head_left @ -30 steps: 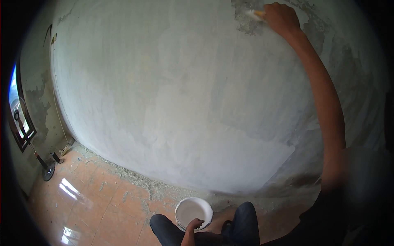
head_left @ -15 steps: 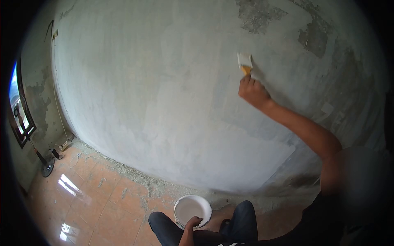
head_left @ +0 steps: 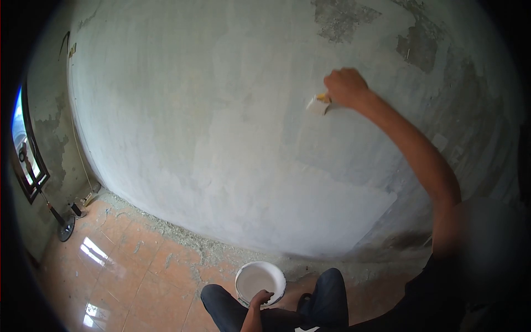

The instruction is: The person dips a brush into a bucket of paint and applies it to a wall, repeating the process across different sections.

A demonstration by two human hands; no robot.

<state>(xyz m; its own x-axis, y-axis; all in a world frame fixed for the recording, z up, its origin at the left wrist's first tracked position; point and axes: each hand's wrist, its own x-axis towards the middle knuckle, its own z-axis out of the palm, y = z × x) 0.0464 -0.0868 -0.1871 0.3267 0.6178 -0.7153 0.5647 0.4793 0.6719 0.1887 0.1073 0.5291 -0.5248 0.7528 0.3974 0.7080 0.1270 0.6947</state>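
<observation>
Head view: right hand (head_left: 345,87), fisted on a brush (head_left: 319,104), holds it against the wall (head_left: 193,110); brush juts down-left from the fist. Left hand (head_left: 261,300) curls over the bucket (head_left: 238,283) rim, well below.

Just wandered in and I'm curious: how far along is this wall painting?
Done: a pale coat covers most of the wall. In hand: the right hand presses a brush to the wall, and the left hand grips the white bucket at its rim. Left: bare rough patches at the top right and a darker strip lower right.
</observation>
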